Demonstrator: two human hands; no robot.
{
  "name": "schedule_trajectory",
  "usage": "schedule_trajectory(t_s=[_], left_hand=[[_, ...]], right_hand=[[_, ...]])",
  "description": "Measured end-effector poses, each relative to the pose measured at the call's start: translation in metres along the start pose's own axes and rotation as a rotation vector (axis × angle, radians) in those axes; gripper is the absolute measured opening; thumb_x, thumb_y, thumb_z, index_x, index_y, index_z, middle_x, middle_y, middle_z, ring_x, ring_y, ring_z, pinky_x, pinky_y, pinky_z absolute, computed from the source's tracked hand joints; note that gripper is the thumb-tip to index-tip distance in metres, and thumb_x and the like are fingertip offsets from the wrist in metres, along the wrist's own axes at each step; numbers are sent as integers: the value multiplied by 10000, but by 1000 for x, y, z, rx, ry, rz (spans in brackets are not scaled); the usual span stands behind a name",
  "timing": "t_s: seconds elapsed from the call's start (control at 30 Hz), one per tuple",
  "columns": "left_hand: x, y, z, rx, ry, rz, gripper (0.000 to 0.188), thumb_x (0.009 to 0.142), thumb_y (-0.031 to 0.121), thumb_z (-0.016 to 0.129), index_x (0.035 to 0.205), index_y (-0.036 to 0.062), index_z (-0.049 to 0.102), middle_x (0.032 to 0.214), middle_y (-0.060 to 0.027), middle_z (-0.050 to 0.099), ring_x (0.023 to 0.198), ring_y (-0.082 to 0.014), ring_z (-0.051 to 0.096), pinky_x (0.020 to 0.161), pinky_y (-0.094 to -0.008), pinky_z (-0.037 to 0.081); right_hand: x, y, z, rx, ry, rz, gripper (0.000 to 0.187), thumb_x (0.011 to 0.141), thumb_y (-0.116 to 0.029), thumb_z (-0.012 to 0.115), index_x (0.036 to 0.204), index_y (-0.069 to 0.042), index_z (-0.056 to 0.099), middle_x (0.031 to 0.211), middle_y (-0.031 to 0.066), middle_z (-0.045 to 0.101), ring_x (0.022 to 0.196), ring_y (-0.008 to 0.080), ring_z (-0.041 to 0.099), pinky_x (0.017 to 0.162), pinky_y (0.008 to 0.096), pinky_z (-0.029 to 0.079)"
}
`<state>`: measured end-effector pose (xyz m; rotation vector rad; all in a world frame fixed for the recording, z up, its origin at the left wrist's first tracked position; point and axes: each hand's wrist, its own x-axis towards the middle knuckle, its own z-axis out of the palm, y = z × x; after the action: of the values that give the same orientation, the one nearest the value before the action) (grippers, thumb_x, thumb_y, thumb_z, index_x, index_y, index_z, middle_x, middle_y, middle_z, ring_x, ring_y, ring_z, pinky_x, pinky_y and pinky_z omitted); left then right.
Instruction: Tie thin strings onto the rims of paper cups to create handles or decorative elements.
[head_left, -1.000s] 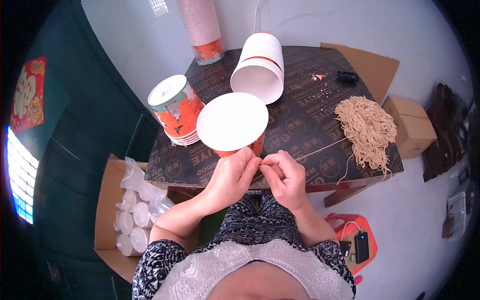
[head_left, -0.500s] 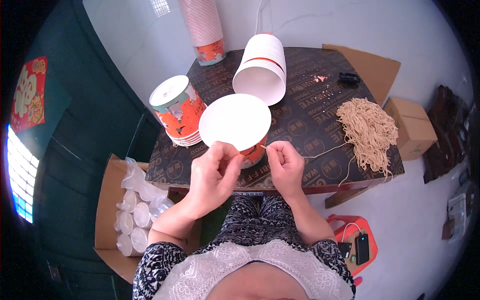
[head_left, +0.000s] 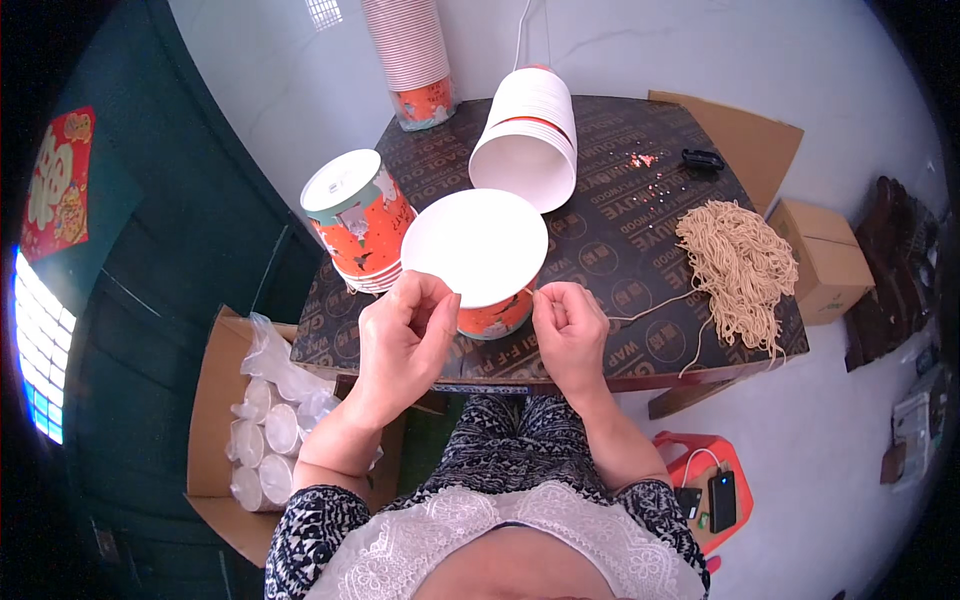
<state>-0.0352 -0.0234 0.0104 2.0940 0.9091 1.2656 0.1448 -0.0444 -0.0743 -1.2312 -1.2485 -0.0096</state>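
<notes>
An orange printed paper bucket (head_left: 497, 318) stands upright near the table's front edge, its white mouth facing up. At its front left, my left hand (head_left: 402, 330) has thumb and forefinger pinched together near the rim; whatever lies between them is too small to make out. My right hand (head_left: 570, 325) is closed on beige string (head_left: 650, 309) close to the bucket's right side, and a short bit of string pokes out toward the wall. From that hand the string runs right to a loose heap of string (head_left: 738, 270) on the table.
Left of the bucket stands an upside-down orange bucket stack (head_left: 365, 225). Behind lie nested white buckets (head_left: 520, 140) on their side, near a tall stack (head_left: 408, 50). A black object (head_left: 702, 159) sits at the back right. A carton of wrapped rolls (head_left: 215, 420) and a red stool (head_left: 735, 520) flank me below.
My left hand has moved left and slightly up along the bucket's front, uncovering more of its orange side. My right hand stays almost in place, still on the string.
</notes>
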Motion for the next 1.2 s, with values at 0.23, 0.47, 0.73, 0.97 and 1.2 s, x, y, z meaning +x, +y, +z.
schedule_trajectory(t_s=[0.23, 0.47, 0.73, 0.97, 1.2], left_hand=[[20, -3, -1, 136, -19, 35, 50, 899, 5, 627, 906, -14, 581, 682, -56, 598, 582, -120, 585, 541, -259, 457], [77, -29, 10, 272, -576, 275, 298, 897, 57, 583, 1189, 8, 619, 978, -171, 667, 888, -335, 661, 829, -386, 516], [87, -29, 23, 201, -827, 43, 179, 854, 81, 615, 981, -20, 691, 846, -169, 702, 787, -269, 678, 741, -359, 522], [79, -33, 18, 143, -628, -47, 138, 880, 104, 580, 866, -22, 636, 719, -134, 643, 687, -233, 634, 650, -365, 485], [73, -22, 23, -134, -570, -153, 133, 904, 70, 581, 804, -7, 622, 802, -14, 661, 634, -60, 489, 584, -225, 419]], right_hand=[[5, -1, 4, -2, -17, -27, 103, 815, -4, 678, 790, -39, 584, 631, 72, 514, 607, 267, 533, 585, 394, 424], [2, 4, 16, 61, 35, -22, 101, 806, 23, 677, 812, -28, 590, 656, 83, 523, 616, 278, 528, 588, 396, 417], [-2, 11, 21, 99, 61, -38, 114, 806, 28, 686, 831, -30, 591, 683, 87, 537, 626, 275, 528, 584, 393, 407], [-3, 23, 7, 60, -4, -106, 84, 822, -5, 684, 834, -24, 604, 732, 98, 576, 683, 299, 543, 641, 400, 420], [0, 13, 1, 97, -49, -131, 62, 831, -2, 664, 826, -17, 604, 747, 110, 585, 713, 306, 556, 654, 396, 424]])
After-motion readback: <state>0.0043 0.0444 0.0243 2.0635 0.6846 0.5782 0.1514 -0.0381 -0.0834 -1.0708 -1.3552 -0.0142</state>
